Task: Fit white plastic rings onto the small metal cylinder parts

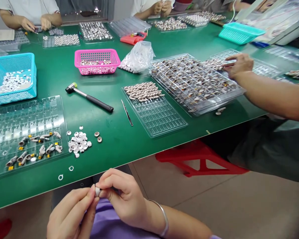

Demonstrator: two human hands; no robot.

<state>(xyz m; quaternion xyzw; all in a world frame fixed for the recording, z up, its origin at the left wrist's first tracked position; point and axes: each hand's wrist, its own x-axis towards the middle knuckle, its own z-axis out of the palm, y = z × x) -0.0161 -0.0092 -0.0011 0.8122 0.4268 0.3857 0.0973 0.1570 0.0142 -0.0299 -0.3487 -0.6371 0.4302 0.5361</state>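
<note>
Pinched between the fingertips of both hands, just off the table's front edge, is a small white earbud part [97,191] with a dark spot on it; the fingers cover much of it. My left hand [73,212] grips it from the left. From the right, my right hand [126,196] closes thumb and fingers on it. On the table beyond lie a pile of small white caps [79,142], two brownish round pieces [98,136] and two white rings [66,172]. A clear tray [62,126] at the left holds several earbud pieces [48,149] with orange tabs.
A rubber-headed hammer [97,102] and tweezers [127,113] lie mid-table. Behind are a blue basket [12,94], a pink basket [97,69] and a plastic bag [139,56]. Trays [161,119] stand to the right, where a co-worker's hand [239,66] reaches in. A red stool [201,159] stands below.
</note>
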